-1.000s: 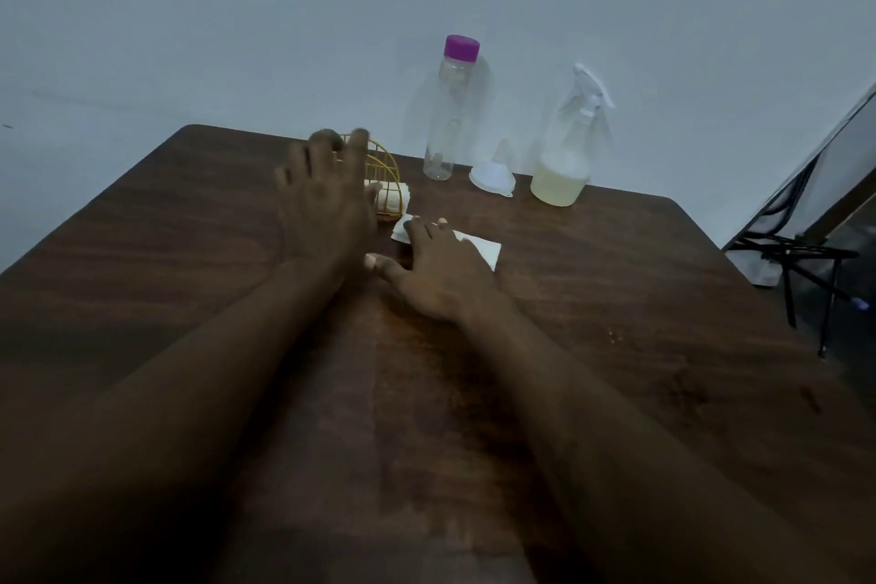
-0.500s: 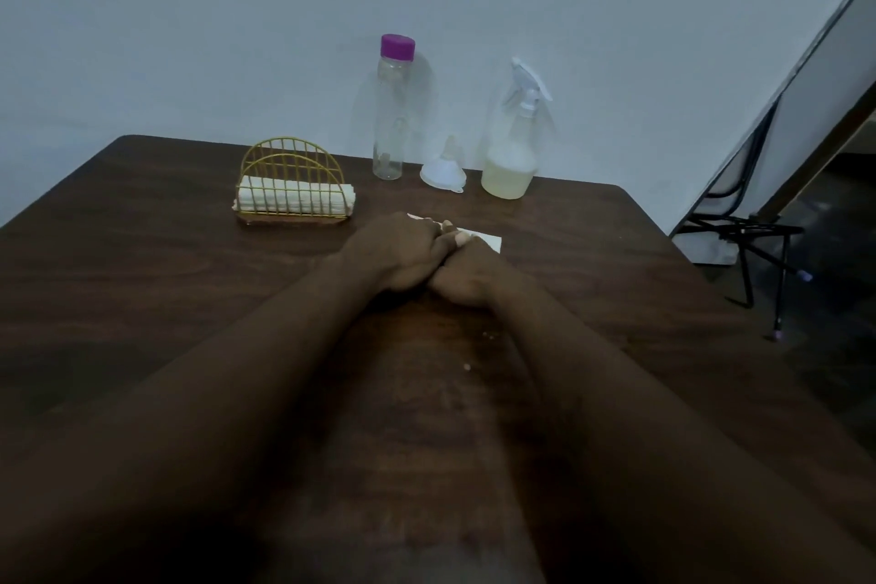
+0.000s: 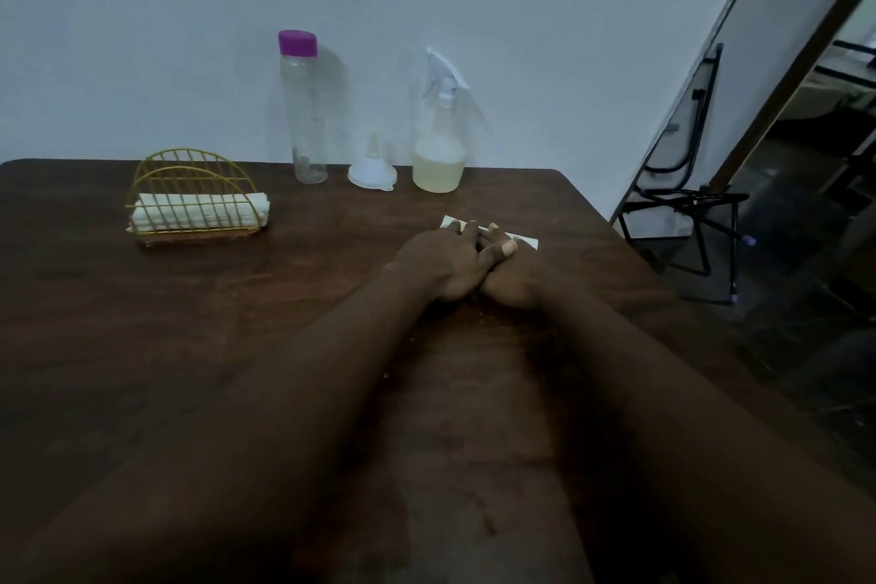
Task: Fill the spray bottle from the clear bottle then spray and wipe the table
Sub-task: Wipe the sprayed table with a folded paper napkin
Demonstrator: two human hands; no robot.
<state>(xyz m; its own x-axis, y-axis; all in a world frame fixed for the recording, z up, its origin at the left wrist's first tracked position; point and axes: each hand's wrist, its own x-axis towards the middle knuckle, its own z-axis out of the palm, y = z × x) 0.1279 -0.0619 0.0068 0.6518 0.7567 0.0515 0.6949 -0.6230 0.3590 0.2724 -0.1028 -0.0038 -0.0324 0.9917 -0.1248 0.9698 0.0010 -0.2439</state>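
Grip: left hand (image 3: 443, 263) laid flat, fingers straight on tissue (image 3: 524, 242), overlapping right hand (image 3: 519, 277); whether its fingers are curled cannot be told.
Tissue: on table (image 3: 142, 322), in front of spray bottle (image 3: 438, 152).
Spray bottle: upright, axis vertical, nozzle pointed left.
Around: funnel (image 3: 373, 173), then clear bottle (image 3: 303, 109), left of spray bottle.

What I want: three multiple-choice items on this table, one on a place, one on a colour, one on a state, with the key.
1. Where is the funnel? A between the clear bottle and the spray bottle; B left of both; C right of both.
2. What colour is the clear bottle's cap? A green; B purple; C yellow.
3. How is the spray bottle? A lying down; B upright, empty; C upright, partly filled.
Key: 1 A, it stands between them. 2 B, the cap is purple. 3 C, yellowish liquid fills its lower part.
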